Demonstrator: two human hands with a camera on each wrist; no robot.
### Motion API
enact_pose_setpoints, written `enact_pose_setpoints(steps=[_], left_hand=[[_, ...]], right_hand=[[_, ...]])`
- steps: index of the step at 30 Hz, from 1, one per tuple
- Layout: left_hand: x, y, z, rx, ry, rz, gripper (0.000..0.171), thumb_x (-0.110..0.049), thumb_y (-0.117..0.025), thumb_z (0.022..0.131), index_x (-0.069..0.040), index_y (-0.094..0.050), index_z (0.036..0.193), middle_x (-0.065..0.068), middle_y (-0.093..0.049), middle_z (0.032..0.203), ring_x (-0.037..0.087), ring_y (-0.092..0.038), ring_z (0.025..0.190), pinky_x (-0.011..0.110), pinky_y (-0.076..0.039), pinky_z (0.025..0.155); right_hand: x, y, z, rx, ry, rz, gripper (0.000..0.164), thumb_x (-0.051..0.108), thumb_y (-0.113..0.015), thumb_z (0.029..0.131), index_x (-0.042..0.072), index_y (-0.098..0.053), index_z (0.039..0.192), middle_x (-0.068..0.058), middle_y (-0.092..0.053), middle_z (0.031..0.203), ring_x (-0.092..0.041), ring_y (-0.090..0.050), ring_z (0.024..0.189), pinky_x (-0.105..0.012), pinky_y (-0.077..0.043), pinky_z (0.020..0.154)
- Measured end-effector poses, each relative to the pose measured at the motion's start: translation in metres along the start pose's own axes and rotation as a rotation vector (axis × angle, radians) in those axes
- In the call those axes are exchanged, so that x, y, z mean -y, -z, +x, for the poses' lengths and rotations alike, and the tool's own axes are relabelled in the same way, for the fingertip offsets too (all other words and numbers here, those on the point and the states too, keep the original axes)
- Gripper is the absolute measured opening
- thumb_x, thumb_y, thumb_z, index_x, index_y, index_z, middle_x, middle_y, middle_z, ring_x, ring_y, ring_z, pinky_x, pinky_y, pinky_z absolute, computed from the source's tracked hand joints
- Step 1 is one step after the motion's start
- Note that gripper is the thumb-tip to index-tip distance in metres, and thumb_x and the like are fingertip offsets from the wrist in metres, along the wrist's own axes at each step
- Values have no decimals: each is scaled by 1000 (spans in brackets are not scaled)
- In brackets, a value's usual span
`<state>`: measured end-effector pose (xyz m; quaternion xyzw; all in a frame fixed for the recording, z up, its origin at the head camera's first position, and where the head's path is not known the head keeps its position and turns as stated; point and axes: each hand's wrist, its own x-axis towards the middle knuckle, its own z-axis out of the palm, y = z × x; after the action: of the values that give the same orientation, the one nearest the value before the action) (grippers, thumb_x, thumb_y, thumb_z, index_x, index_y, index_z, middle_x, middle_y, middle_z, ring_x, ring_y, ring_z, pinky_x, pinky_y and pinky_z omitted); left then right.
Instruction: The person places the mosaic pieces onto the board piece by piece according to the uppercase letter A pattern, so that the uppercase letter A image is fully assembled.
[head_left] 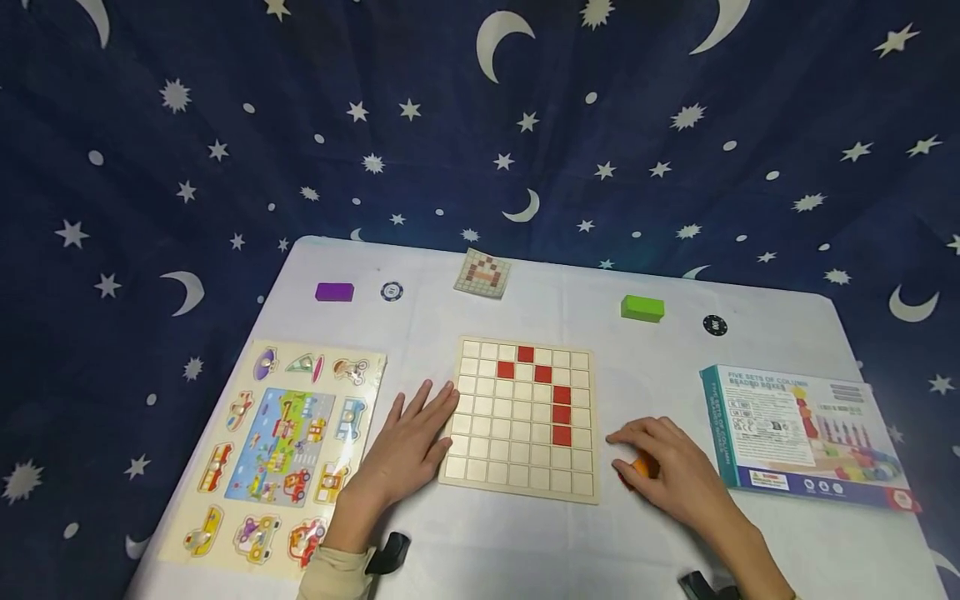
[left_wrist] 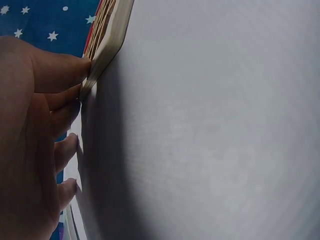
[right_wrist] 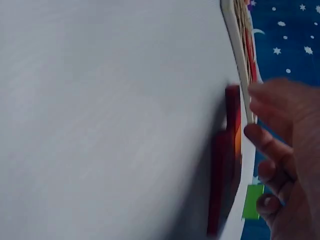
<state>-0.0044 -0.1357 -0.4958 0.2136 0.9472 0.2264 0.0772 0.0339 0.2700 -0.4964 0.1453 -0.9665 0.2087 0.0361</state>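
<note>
A square wooden grid board [head_left: 487, 472] lies mid-table, with several red tiles [head_left: 562, 414] in its squares. My left hand [head_left: 405, 442] lies along the board's left edge, fingers mostly straight. In the left wrist view, the left thumb [left_wrist: 62, 72] touches the board's rim. To the right of the board, my right hand [head_left: 671, 471] hovers over an orange piece [head_left: 643, 467], its thumb and index finger apart. The right wrist view shows red pieces [right_wrist: 217, 180] on the cloth beneath the right hand [right_wrist: 287, 145], whose loosely bent fingers hold nothing visible.
A pattern card [head_left: 482, 273] lies behind the board. A purple block [head_left: 334, 292] and a green block [head_left: 642, 308] sit farther back, each near a round chip [head_left: 392, 291]. A picture puzzle [head_left: 281, 450] lies left; a toy box [head_left: 810, 442] lies right.
</note>
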Motion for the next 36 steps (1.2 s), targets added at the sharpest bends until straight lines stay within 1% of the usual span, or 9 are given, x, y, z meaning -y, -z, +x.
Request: enact_pose_setpoints(steps=[1,4,9,14,17,23,29,33,36], left_hand=[[0,0,0,6,3,1,60,-27,-58,107,-14,-44,164,2,-41,173,35,-30,165,64,-21,133],[0,2,1,34,14,12,61,-26,-57,108,-14,-42,165,2,-39,174,34,-27,166,64,-19,135],[0,1,1,28,12,17,61,-26,-57,108,-14,-42,165,2,-38,174,34,-27,166,64,-20,135],[1,-1,0,-21,-16,-13,60,-27,-57,107,-14,-45,164,4,-43,172,38,-33,163,67,-24,131],[1,-1,0,-29,-22,-18,59,-27,-58,107,-14,-45,163,4,-44,171,38,-34,162,67,-24,130],[0,0,0,12,8,14,61,-26,-57,107,-13,-43,164,3,-40,173,35,-29,165,64,-21,134],[-2,3,1,37,17,24,61,-25,-56,108,-13,-41,165,2,-38,174,34,-26,166,63,-19,135],[-2,4,2,42,21,24,61,-25,-56,108,-13,-41,165,2,-38,174,34,-26,166,63,-20,135],[-2,3,1,43,26,21,61,-25,-57,107,-13,-41,165,2,-39,174,34,-26,166,63,-20,135]], right_hand=[[-1,2,-5,11,11,-14,36,26,-96,77,34,-80,108,13,-73,113,-6,-59,101,-34,-58,83],[-2,8,-16,56,31,-55,37,27,-97,72,37,-79,104,14,-72,114,-7,-60,101,-34,-61,82],[-2,16,-22,105,42,-97,36,26,-96,72,37,-78,102,15,-70,115,-7,-59,100,-33,-59,79],[-2,15,-17,78,55,-129,35,30,-97,72,33,-78,102,12,-73,108,-7,-61,94,-34,-61,79],[-3,13,-9,45,64,-132,36,33,-98,72,30,-78,101,12,-74,102,-6,-60,89,-32,-60,76],[3,6,22,-6,78,-94,34,35,-95,75,27,-79,103,12,-74,97,-3,-54,85,-29,-55,72],[29,-8,70,-63,172,-43,33,35,-93,79,20,-81,105,7,-76,96,-9,-61,85,-33,-58,73],[51,-22,100,-42,223,-25,30,34,-90,83,18,-81,105,4,-77,99,-14,-66,89,-35,-59,77],[68,-31,116,-8,236,-15,28,37,-88,85,18,-81,105,4,-77,100,-15,-67,91,-35,-60,81]])
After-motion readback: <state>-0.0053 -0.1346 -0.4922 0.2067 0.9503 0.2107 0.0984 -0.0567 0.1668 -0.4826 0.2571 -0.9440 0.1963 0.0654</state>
